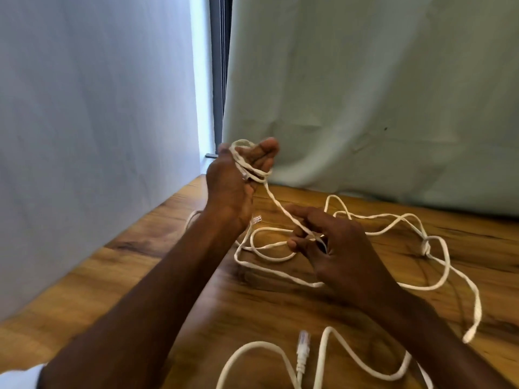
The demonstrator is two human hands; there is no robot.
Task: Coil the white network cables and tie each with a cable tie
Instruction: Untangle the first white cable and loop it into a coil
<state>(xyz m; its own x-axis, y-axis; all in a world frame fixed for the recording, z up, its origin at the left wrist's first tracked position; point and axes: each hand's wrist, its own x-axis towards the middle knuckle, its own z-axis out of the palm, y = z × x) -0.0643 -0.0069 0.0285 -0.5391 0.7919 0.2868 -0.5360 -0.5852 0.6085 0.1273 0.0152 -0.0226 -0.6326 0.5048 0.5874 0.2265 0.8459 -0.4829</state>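
White network cable [278,209] runs taut between both hands above a wooden table [174,276]. Raised toward twelve o'clock, the left hand [236,181] has several turns of that cable wound around its palm and fingers, which stand mostly straight with the thumb up; a clear plug sits against the palm among the turns. Lower, at about three o'clock from the left wrist, the right hand [334,242] pinches the same strand between thumb and curled fingers. Beyond the right hand the cable's loose length sprawls in open loops across the table toward three o'clock, with a small knot [426,246] in it. At six o'clock a second white cable [252,349] lies on the wood, its clear plug [304,342] pointing toward twelve. Pale cloth [365,88] hangs behind the table.
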